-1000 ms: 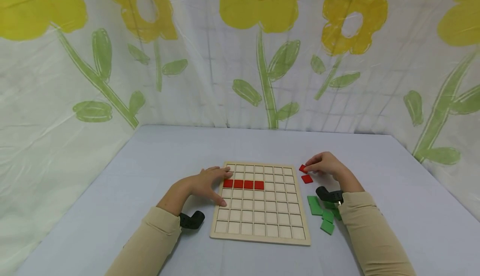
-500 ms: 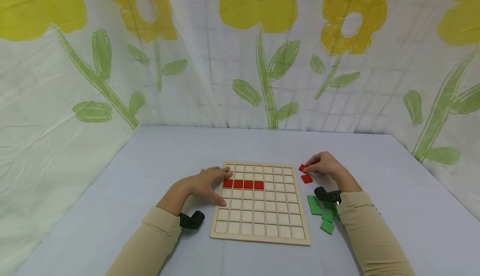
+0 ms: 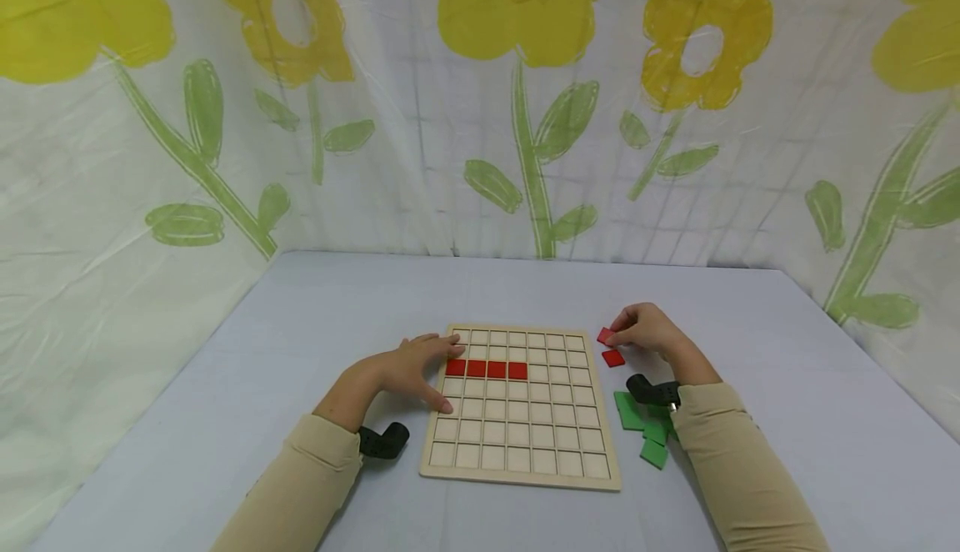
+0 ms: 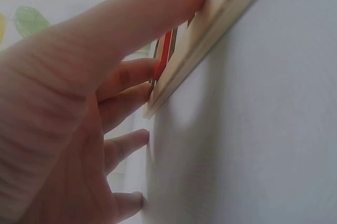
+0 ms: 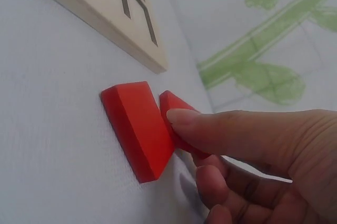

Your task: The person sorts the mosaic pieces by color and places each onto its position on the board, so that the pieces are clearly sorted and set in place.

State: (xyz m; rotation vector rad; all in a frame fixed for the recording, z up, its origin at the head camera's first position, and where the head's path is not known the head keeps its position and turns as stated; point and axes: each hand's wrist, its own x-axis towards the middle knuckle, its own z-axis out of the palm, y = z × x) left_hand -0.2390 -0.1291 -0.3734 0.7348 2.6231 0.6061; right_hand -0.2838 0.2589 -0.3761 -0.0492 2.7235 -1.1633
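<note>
A pale wooden grid board (image 3: 525, 479) lies on the table, with a row of red square tiles (image 3: 497, 369) set in its cells from the left edge. My left hand (image 3: 408, 366) rests on the board's left side, fingers spread, the thumb lower down on the rim. Beyond the board's upper right corner, my right hand (image 3: 651, 328) pinches a red tile (image 5: 171, 99) between thumb and fingers; part of that tile is hidden by the thumb. Another red tile (image 5: 138, 129) lies right beside it on the table, nearer to me.
Several green tiles (image 3: 628, 412) lie in a loose, overlapping group right of the board, partly under my right forearm. The white table (image 3: 360, 285) ends at a flower-printed curtain (image 3: 420, 160). Each wrist carries a small black camera (image 3: 384, 441).
My right wrist has shifted very slightly to the left, with thumb and fingers still at the same red tile. The left hand and the board have stayed put.
</note>
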